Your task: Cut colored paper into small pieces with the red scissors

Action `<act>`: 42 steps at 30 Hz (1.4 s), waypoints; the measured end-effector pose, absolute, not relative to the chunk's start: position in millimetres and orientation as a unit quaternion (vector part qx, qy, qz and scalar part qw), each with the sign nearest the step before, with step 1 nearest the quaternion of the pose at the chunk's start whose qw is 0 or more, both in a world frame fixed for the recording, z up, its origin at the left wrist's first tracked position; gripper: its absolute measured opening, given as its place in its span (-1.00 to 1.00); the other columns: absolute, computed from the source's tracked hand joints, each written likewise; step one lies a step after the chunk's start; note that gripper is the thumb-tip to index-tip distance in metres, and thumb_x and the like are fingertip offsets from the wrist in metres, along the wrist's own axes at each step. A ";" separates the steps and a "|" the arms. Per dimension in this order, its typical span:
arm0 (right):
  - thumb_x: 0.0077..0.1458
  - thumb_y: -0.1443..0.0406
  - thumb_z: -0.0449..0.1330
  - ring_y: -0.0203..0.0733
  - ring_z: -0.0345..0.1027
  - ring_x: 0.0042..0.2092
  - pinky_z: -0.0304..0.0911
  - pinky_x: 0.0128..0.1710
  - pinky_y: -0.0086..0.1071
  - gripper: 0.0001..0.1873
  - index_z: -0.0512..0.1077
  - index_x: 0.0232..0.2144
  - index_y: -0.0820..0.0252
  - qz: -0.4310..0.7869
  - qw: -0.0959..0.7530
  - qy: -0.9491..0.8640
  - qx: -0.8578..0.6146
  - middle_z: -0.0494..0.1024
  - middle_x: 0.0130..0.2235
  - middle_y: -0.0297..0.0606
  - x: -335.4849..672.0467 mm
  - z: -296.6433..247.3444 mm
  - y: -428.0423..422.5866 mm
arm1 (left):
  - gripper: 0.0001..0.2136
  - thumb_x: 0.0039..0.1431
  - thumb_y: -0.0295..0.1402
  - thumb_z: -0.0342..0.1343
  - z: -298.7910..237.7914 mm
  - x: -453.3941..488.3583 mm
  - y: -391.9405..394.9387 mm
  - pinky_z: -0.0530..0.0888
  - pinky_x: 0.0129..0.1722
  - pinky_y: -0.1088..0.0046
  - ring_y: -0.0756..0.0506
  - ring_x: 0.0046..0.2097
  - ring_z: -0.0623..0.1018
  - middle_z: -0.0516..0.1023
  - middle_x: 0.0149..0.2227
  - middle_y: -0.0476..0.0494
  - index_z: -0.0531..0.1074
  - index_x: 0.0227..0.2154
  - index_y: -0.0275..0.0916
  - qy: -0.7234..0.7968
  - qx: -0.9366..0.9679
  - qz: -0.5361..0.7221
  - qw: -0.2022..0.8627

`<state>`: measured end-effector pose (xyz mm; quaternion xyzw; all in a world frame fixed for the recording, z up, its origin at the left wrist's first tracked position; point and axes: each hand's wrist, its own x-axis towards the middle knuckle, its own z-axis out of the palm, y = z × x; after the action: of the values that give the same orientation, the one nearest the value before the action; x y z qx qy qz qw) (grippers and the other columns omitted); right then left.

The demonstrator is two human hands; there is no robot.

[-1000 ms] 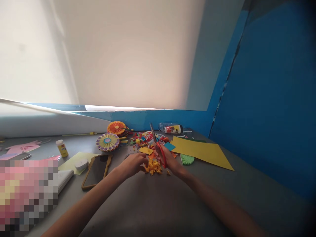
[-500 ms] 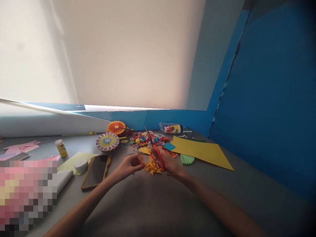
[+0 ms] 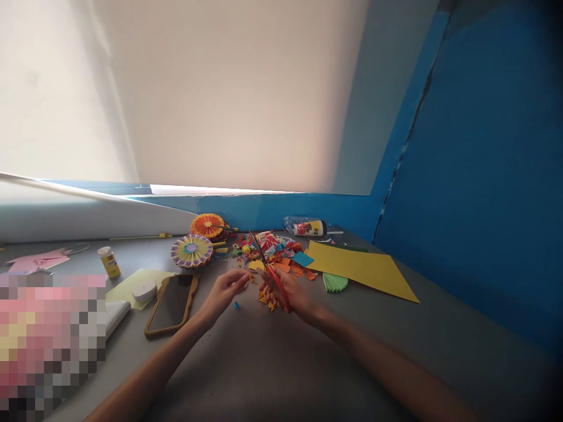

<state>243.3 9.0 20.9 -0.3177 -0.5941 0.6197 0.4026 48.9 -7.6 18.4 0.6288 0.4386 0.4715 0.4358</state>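
The right hand (image 3: pixel 291 291) grips the red-handled scissors (image 3: pixel 277 285) (light, steadiest by the loops); the left hand (image 3: pixel 224 291) sits half-open near flimsy paper scraps (image 3: pixel 265 298), best pinched.

Red-handled scissors (image 3: pixel 278 285) gripped in the right hand (image 3: pixel 292 293) — blades angled up and away, beside orange and yellow paper scraps (image 3: pixel 265 296); left hand (image 3: pixel 224 290) just beside, fingers loosely curled — a yellow card sheet (image 3: pixel 360 269) farther right.

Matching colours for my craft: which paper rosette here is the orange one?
The back paper rosette, orange all over; the front paper rosette is pale yellow with purple edging.
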 end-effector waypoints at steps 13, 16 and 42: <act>-0.08 0.21 0.31 -0.03 0.42 -0.07 0.33 -0.13 -0.26 -0.76 0.54 -0.33 0.21 0.723 0.396 -0.513 -0.242 0.56 -0.19 -0.14 240.1 13.8 17.1 | -0.83 0.19 -0.30 0.06 18.2 49.3 -9.8 0.42 -0.15 0.39 -0.10 -0.15 0.48 0.47 -0.21 -0.14 0.55 -0.30 -0.15 0.384 0.756 0.503 0.169; -0.12 0.24 0.34 -0.01 0.42 -0.08 0.33 -0.12 -0.25 -0.72 0.54 -0.30 0.23 0.705 0.424 -0.513 -0.246 0.56 -0.18 -0.13 239.7 10.1 18.2 | -0.81 0.18 -0.27 0.07 17.0 52.0 -10.4 0.45 -0.15 0.37 -0.12 -0.13 0.50 0.49 -0.18 -0.17 0.53 -0.24 -0.18 0.383 0.736 0.509 0.228; -0.03 0.21 0.25 -0.11 0.43 -0.20 0.34 -0.19 -0.26 -0.80 0.46 -0.33 0.18 0.537 0.562 -0.546 -0.314 0.53 -0.21 -0.18 248.5 19.1 21.0 | -0.82 -0.06 -0.21 0.25 9.0 30.7 -15.1 0.40 -0.32 0.54 -0.03 -0.31 0.50 0.49 -0.28 -0.07 0.59 -0.41 -0.17 0.371 0.832 0.132 0.392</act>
<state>248.5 21.0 19.1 -0.3143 -0.5458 0.5366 0.5616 30.7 -15.1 9.0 0.8315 0.3709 0.1317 0.3920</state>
